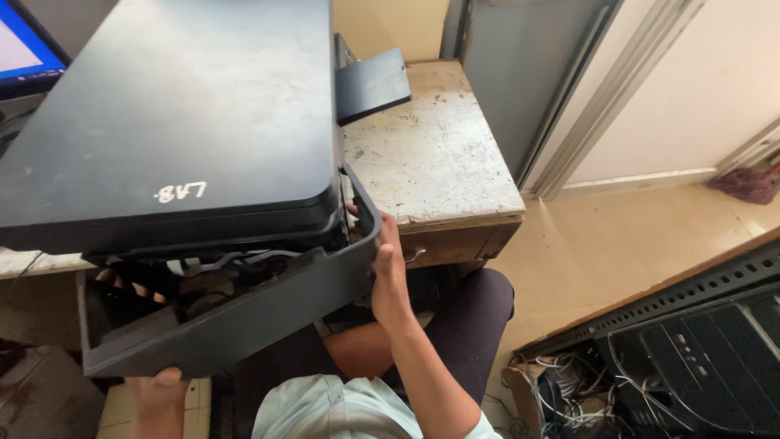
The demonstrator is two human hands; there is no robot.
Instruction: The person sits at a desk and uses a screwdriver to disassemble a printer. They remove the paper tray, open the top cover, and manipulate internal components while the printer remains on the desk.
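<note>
Gripping printer (175, 122) front panel (244, 313) with both hands.

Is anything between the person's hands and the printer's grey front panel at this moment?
Nothing visible. The right hand already grips the right edge of the grey front panel, and the left hand supports its lower left corner from beneath. The printer sits above.

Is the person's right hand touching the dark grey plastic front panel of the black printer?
Touching. The head view shows the right hand gripping the dark grey plastic front panel's right edge, fingers curled over it.
</note>
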